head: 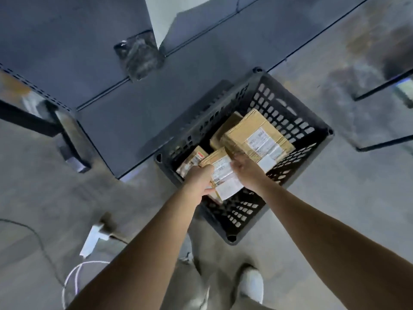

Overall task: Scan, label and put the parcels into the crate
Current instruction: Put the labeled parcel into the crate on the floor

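The left hand [200,180] and right hand [248,171] curl their fingers round a small labelled parcel [221,173], held just inside the black crate [290,101]. In the crate lie a large carton [257,139] and a small packet [192,161].

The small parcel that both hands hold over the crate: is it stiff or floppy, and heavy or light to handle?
Probably stiff: the small parcel shows flat, straight edges though the left hand and right hand grip it only at its sides. Likely light: it looks small and flat. Its taped, labelled face may be a little slippery.
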Demonstrator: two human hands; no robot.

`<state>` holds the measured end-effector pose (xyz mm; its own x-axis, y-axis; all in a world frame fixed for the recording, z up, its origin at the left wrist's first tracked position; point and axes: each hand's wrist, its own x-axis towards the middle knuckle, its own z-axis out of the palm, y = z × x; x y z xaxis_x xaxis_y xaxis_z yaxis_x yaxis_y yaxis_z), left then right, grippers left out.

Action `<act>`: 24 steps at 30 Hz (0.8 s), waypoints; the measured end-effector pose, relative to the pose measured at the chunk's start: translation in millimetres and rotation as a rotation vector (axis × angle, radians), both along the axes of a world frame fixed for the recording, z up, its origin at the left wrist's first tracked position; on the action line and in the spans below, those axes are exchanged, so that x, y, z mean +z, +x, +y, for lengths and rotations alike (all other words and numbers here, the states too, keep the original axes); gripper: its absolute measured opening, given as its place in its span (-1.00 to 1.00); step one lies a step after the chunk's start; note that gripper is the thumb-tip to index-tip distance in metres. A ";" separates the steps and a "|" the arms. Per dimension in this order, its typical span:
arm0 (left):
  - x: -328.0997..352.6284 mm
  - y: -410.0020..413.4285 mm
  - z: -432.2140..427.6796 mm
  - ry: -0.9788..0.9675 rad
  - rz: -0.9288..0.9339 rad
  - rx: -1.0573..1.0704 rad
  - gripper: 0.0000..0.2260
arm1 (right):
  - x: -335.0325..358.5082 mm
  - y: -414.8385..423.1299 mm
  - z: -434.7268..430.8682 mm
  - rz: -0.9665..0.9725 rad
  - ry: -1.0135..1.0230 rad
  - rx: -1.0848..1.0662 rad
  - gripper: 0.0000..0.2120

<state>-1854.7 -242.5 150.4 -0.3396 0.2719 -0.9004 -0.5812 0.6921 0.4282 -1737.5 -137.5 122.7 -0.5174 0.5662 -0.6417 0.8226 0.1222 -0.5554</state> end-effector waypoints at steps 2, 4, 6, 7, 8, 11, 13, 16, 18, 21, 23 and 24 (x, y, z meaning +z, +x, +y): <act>-30.5 -0.9 2.4 -0.029 -0.007 0.017 -0.66 | -32.1 -5.5 3.2 -0.030 -0.023 0.042 -0.63; -54.5 -0.3 0.7 -0.044 -0.024 0.029 -0.71 | -57.3 -11.7 2.3 -0.086 -0.054 0.058 -0.60; -69.9 2.3 -2.1 -0.072 -0.037 0.027 -0.78 | -75.3 -17.0 -0.6 -0.141 -0.068 0.063 -0.57; -76.2 4.3 -3.1 -0.082 -0.046 0.016 -0.81 | -82.8 -18.4 -1.7 -0.154 -0.074 0.085 -0.57; -81.3 7.0 -3.3 -0.090 -0.057 0.001 -0.81 | -88.7 -17.8 -2.8 -0.165 -0.082 0.116 -0.58; -90.4 18.4 1.2 -0.100 -0.080 -0.036 -0.78 | -102.3 -11.7 -2.9 -0.248 -0.091 0.158 -0.54; -95.2 23.1 5.5 -0.115 -0.083 -0.063 -0.77 | -109.7 -8.8 -3.2 -0.264 -0.090 0.143 -0.51; -97.8 22.2 7.7 -0.154 -0.058 -0.064 -0.72 | -112.9 -5.2 -4.2 -0.259 -0.065 0.157 -0.50; -88.9 19.6 6.9 -0.172 -0.029 -0.040 -0.67 | -100.6 -1.1 -3.5 -0.240 -0.051 0.152 -0.51; -48.7 16.0 6.5 -0.161 0.099 -0.029 -0.59 | -54.2 2.3 -3.0 -0.182 -0.050 0.123 -0.48; -5.0 13.4 5.0 -0.143 0.202 -0.064 -0.51 | -7.9 2.6 -1.7 -0.117 -0.028 0.107 -0.49; 18.9 11.8 1.9 -0.140 0.264 -0.107 -0.45 | 19.0 2.7 -1.5 -0.087 0.004 0.110 -0.49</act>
<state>-1842.9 -240.6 169.3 -0.5426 0.1981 -0.8163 -0.3835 0.8062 0.4505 -1734.8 -139.0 141.7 -0.5185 0.5117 -0.6851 0.8494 0.2159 -0.4816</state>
